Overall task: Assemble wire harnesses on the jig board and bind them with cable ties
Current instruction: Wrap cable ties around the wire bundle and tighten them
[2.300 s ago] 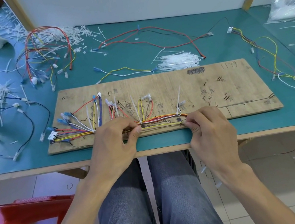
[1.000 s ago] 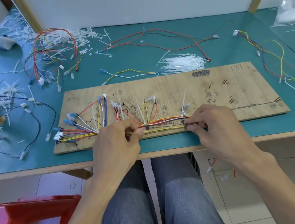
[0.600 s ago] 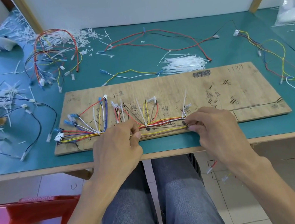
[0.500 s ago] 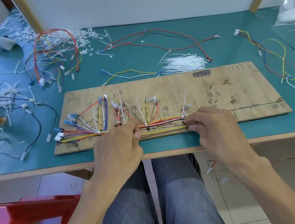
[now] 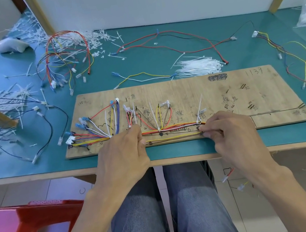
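Head view showed the teal surface (image 5: pixel 160 67) and the jig board (image 5: pixel 227 102) lying as they had half a second before. The wire harness (image 5: pixel 170 127) stayed along the board's near edge, bound by upright cable ties (image 5: pixel 199 105). The left hand (image 5: pixel 122 158) kept its grip closed, seemingly on the harness's middle. The right hand (image 5: pixel 233 134) still pinched the yellow wires (image 5: pixel 174 137), now stretched straight just below the bundle rather than against it as earlier.
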